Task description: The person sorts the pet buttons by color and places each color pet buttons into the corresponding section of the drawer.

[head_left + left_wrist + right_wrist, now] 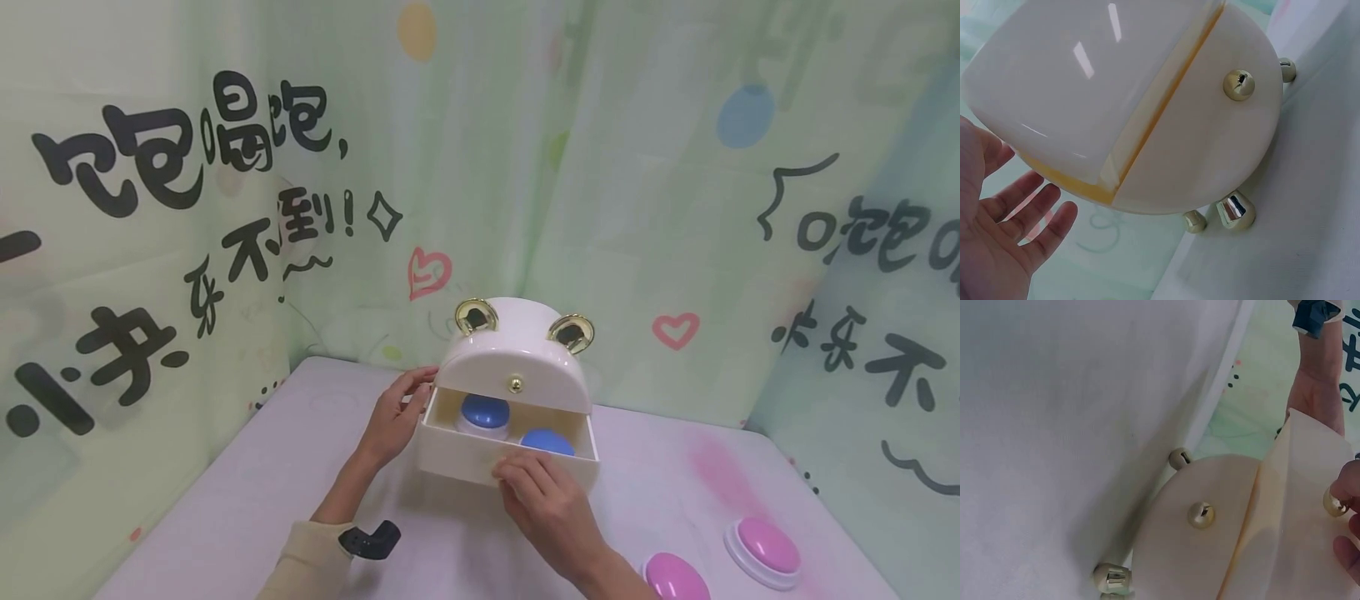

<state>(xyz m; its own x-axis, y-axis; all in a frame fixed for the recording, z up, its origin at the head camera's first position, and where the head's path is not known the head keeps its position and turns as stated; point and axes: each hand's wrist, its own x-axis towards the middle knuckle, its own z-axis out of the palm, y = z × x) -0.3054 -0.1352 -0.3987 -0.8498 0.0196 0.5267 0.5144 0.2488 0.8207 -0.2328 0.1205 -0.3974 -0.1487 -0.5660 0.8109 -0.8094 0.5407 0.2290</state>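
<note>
A rounded white storage box (525,367) with gold round ears stands on the table, on gold feet (1235,209). Its open drawer (457,454) juts toward me and contains two blue-domed buttons (485,412) on white bases; the front panel partly hides one. My left hand (393,421) is at the box's left side, its fingers fairly straight and spread in the left wrist view. At the drawer front, my right hand (546,504) pinches the drawer's gold knob (1335,503) between thumb and fingers. Below the drawer, another gold knob (1239,85) shows on a half-round front.
Two pink-domed buttons (768,543) on white bases lie on the white-covered table (360,392) to the right, one partly behind my right forearm. A printed curtain (637,208) with dark lettering and hearts hangs around the table's back and sides.
</note>
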